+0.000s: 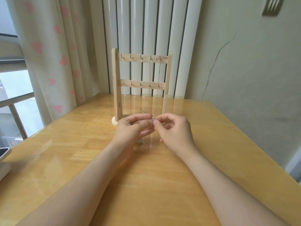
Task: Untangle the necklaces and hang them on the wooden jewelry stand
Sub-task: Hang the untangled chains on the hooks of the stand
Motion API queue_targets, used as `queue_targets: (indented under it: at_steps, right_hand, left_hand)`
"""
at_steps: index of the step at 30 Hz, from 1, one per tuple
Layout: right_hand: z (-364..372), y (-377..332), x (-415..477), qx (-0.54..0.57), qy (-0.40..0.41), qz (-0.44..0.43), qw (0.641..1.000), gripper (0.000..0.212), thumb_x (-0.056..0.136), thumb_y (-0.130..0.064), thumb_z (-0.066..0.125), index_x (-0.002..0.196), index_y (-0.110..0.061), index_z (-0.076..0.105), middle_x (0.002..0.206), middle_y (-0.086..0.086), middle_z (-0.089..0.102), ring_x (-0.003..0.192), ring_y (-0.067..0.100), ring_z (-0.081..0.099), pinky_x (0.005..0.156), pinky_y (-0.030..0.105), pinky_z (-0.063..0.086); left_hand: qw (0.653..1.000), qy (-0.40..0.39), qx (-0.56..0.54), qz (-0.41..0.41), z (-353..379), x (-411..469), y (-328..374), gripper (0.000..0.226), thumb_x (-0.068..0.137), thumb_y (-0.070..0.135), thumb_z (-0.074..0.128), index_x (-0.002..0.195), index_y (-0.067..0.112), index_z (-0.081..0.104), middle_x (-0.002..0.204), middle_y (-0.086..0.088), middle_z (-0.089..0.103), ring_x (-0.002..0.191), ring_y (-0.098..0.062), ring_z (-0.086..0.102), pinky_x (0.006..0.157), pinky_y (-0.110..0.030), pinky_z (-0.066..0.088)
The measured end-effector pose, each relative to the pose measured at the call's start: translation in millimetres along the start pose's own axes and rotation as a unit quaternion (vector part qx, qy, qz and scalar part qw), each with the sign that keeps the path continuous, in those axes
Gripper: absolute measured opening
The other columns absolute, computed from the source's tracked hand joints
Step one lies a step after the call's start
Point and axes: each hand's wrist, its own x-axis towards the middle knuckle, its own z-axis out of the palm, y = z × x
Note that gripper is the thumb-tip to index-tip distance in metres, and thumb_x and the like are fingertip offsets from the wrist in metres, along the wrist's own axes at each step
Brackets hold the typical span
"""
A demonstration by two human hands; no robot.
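A wooden jewelry stand with two rows of small hooks stands upright at the back of the table. A thin chain necklace hangs from the two rightmost top hooks, its strands running straight down to a small pendant. My left hand and my right hand meet in front of the stand's base, both pinching the pendant between fingertips. Something small and pale lies under my left hand, mostly hidden.
The wooden table has a glossy top. A curtain with pink hearts and a window are at the left, a radiator behind the stand, a wall on the right. A dark-edged object sits at the table's left edge.
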Motion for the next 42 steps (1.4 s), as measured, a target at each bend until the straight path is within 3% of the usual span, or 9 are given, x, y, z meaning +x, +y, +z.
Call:
queue_targets:
  at_steps: [7,13,16,20,24,28,33,38,42]
  right_hand:
    - [-0.8,-1.3,-0.2,-0.098,0.002,-0.075,0.992,0.006,0.092,-0.015,0.079,0.088,-0.020,0.080,0.080,-0.017,0.074,0.067,0.002,0.069,0.065,0.006,0.045]
    - [4.7,-1.8,-1.6,-0.126,-0.004,-0.149,0.981,0.010,0.087,-0.010,0.076,0.084,-0.019,0.075,0.086,-0.012,0.071,0.068,0.004,0.071,0.067,0.013,0.050]
    - [5.1,-2.9,-4.0,-0.091,-0.024,-0.092,0.991,0.013,0.091,-0.016,0.075,0.080,-0.019,0.079,0.075,-0.012,0.075,0.065,0.005,0.071,0.066,0.016,0.051]
    - [3.3,1.8,-1.7,-0.036,-0.052,-0.017,0.998,0.009,0.094,-0.025,0.078,0.086,-0.025,0.082,0.075,-0.009,0.078,0.072,0.014,0.076,0.067,0.044,0.065]
    - [1.0,1.6,-2.7,-0.003,-0.063,0.036,0.997,0.007,0.093,-0.022,0.080,0.086,-0.022,0.082,0.074,0.002,0.078,0.069,0.026,0.077,0.065,0.052,0.064]
    - [1.0,-0.6,-4.2,-0.018,-0.065,0.041,0.997,0.010,0.089,-0.020,0.082,0.080,-0.022,0.080,0.072,-0.008,0.077,0.062,0.014,0.073,0.067,0.041,0.064]
    - [1.8,-9.7,-8.1,-0.060,-0.066,0.027,0.996,0.010,0.082,-0.015,0.080,0.074,-0.018,0.074,0.057,-0.010,0.072,0.053,0.011,0.070,0.056,0.017,0.049]
    - [2.8,-6.8,-7.5,-0.087,-0.076,0.002,0.993,0.013,0.077,-0.018,0.078,0.071,-0.018,0.067,0.047,-0.016,0.060,0.044,0.005,0.054,0.052,0.015,0.042]
    - [4.0,-4.6,-5.5,-0.062,-0.078,0.005,0.995,0.011,0.082,-0.019,0.074,0.073,-0.019,0.067,0.055,-0.011,0.065,0.048,0.011,0.063,0.055,0.025,0.052]
  left_hand:
    - [0.999,0.031,0.034,-0.006,-0.8,0.9,-4.0,0.018,0.090,-0.002,0.077,0.107,0.006,0.079,0.103,-0.016,0.082,0.101,-0.030,0.080,0.100,-0.047,0.060]
    - [0.999,0.011,0.041,0.004,-8.0,-4.0,1.0,0.017,0.090,-0.003,0.077,0.105,0.004,0.076,0.096,-0.012,0.081,0.098,-0.025,0.080,0.088,-0.040,0.064]
    - [0.993,-0.004,0.118,0.032,-17.2,-5.2,2.9,0.016,0.088,-0.001,0.083,0.102,0.005,0.077,0.087,-0.010,0.078,0.089,-0.017,0.077,0.087,-0.038,0.066]
    - [0.987,-0.023,0.152,0.051,-20.2,-5.8,4.6,0.020,0.088,0.002,0.085,0.107,0.008,0.079,0.099,-0.011,0.083,0.093,-0.020,0.078,0.093,-0.041,0.065]
    - [0.964,-0.023,0.244,0.101,-18.2,-9.3,3.2,0.014,0.090,0.009,0.085,0.102,0.014,0.082,0.092,-0.002,0.084,0.094,-0.017,0.080,0.087,-0.043,0.066]
    - [0.957,-0.023,0.267,0.113,-17.9,-9.5,1.8,0.013,0.091,0.004,0.081,0.099,0.014,0.082,0.090,-0.001,0.083,0.093,-0.026,0.080,0.084,-0.048,0.067]
    - [0.952,-0.015,0.276,0.131,-17.1,-9.3,-0.7,0.015,0.092,0.001,0.076,0.096,0.014,0.081,0.086,-0.005,0.081,0.088,-0.031,0.078,0.071,-0.042,0.065]
    - [0.912,-0.044,0.360,0.191,-17.7,-5.1,-6.5,0.020,0.097,0.007,0.069,0.096,0.021,0.083,0.065,-0.002,0.072,0.052,-0.007,0.054,0.054,-0.019,0.042]
    - [0.900,-0.010,0.385,0.204,-16.0,-2.8,-7.8,0.016,0.100,0.011,0.067,0.095,0.023,0.077,0.071,0.005,0.071,0.055,-0.008,0.059,0.055,-0.017,0.044]
